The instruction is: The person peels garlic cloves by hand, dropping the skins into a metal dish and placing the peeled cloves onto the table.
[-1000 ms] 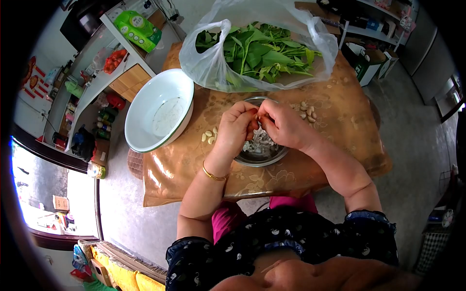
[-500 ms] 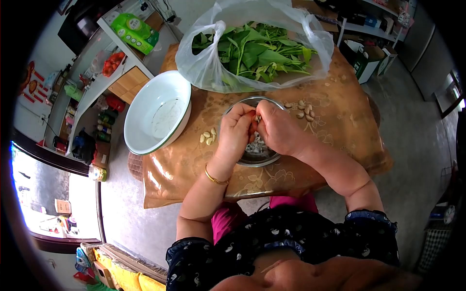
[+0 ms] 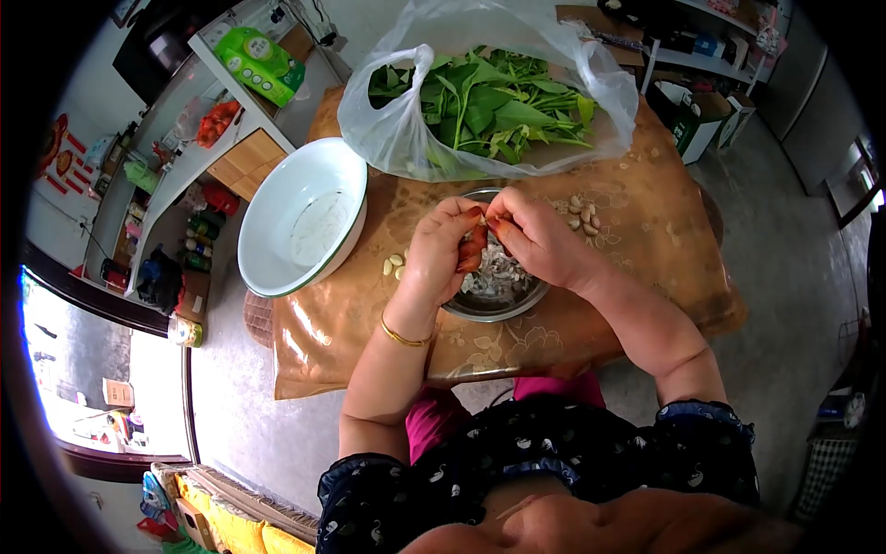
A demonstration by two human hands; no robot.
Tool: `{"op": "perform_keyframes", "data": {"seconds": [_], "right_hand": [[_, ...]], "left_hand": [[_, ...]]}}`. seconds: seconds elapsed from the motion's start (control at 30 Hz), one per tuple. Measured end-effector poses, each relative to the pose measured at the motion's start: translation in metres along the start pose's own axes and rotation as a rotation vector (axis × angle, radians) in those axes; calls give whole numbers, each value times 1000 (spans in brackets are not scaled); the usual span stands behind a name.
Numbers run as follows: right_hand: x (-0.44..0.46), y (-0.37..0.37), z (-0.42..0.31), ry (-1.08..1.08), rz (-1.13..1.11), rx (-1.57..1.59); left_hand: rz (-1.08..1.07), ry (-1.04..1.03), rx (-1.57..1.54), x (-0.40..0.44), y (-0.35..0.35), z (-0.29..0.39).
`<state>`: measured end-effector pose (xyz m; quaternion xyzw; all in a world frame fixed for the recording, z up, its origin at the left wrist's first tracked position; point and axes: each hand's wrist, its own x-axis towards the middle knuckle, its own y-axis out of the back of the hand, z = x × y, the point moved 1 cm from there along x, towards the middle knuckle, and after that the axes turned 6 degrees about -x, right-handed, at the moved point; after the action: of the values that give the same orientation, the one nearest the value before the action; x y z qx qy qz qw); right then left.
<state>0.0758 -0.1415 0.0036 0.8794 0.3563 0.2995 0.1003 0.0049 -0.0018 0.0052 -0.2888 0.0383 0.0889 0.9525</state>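
Observation:
My left hand [image 3: 438,249] and my right hand [image 3: 540,240] meet fingertip to fingertip above a metal bowl [image 3: 503,316]. Both are closed in a pinch on a small pale garlic clove [image 3: 484,220], mostly covered by the fingers. Papery garlic skins [image 3: 498,282] lie in the bowl. Left of the bowl, beside my left wrist, are peeled garlic cloves [image 3: 389,268]. Several unpeeled cloves [image 3: 589,220] rest on the table just beyond my right hand.
A patterned brown cloth covers the table [image 3: 646,277]. At its back stands an open plastic bag [image 3: 420,120] of leafy greens [image 3: 503,102]. A white enamel basin [image 3: 263,222] sits at the left edge. Further left is a shelf unit with a green pouch [image 3: 258,65].
My fingers have spread a little and my right hand has turned, so more of the skins in the bowl show. The bowl sits slightly further right; the view has shifted slightly.

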Motion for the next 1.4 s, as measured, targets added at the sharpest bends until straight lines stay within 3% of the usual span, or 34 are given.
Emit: {"op": "perform_keyframes", "data": {"seconds": [0.3, 0.43, 0.63, 0.77, 0.97, 1.23, 1.4], "right_hand": [[-2, 0, -6, 23, 76, -103], [-3, -1, -1, 3, 58, -26], [-3, 4, -7, -225, -7, 247], [-1, 4, 2, -256, 15, 359], [-1, 7, -4, -278, -39, 423], [-2, 7, -1, -302, -100, 571], [-1, 10, -3, -200, -95, 154]], "left_hand": [[-2, -47, 36, -1, -3, -5], [52, -159, 95, -1, -2, -6], [3, -224, 281, 0, 3, -3], [-82, -380, 389, -1, -1, -4], [-20, -505, 541, 2, 2, -2], [53, -364, 341, 7, 14, 6], [28, -342, 361, 8, 15, 6]]}}
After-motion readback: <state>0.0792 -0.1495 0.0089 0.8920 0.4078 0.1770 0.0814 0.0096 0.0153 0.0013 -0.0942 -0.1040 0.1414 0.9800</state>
